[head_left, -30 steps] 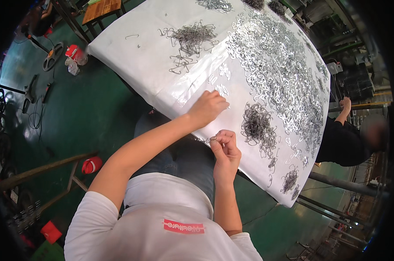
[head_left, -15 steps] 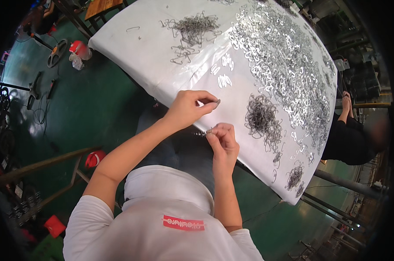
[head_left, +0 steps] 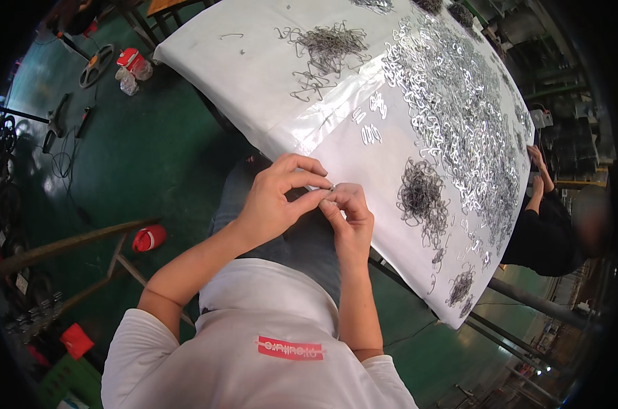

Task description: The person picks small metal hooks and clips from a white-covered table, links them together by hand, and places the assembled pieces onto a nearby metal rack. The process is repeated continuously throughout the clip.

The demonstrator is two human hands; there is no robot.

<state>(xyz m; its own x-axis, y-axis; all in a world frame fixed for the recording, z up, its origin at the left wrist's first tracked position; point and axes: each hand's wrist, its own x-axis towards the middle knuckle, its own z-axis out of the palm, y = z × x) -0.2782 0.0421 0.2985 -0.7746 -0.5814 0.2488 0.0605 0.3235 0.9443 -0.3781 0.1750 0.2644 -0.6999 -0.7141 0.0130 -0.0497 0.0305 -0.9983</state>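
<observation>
Left hand (head_left: 278, 198) and right hand (head_left: 350, 215) pinch a tiny metal clip (head_left: 329, 189), mostly hidden by fingertips.

A dark green painted floor (head_left: 138, 157) runs under a large table covered in a white sheet (head_left: 254, 75), part of it under glossy clear plastic that catches the light. On the floor at the left lie black cables (head_left: 56, 160), a red-capped container (head_left: 128, 60), a round red object (head_left: 149, 238) beside slanted metal bars (head_left: 70, 242), and a red box (head_left: 76, 339). At the right edge stand dark metal racks (head_left: 568, 146), with grey pipes (head_left: 527, 303) crossing the floor lower down.
</observation>
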